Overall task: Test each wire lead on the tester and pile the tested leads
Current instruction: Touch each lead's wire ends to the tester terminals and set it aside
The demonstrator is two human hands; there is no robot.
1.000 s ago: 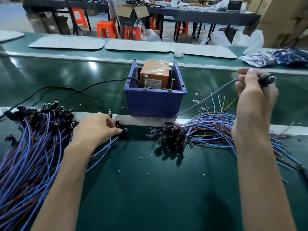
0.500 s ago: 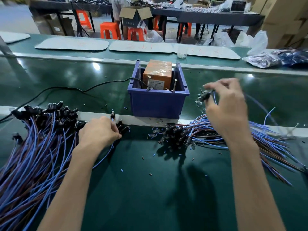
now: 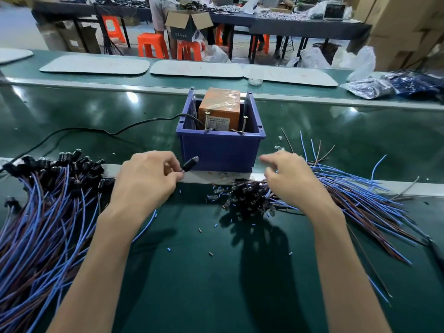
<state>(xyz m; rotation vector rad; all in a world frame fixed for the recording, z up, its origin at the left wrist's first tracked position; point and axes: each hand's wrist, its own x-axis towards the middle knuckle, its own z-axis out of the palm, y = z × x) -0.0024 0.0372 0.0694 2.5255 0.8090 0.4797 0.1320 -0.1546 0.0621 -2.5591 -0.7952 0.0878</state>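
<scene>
Pinches one wire lead [image 3: 189,163] by its black end in the left hand [image 3: 146,179], just short of the blue bin [image 3: 219,150] holding the orange tester [image 3: 219,104]. Hovers the right hand [image 3: 290,179], fingers loosely spread and holding nothing, over the untested leads [image 3: 249,198]. Has the tested pile [image 3: 48,200] lying left of the left hand.
</scene>
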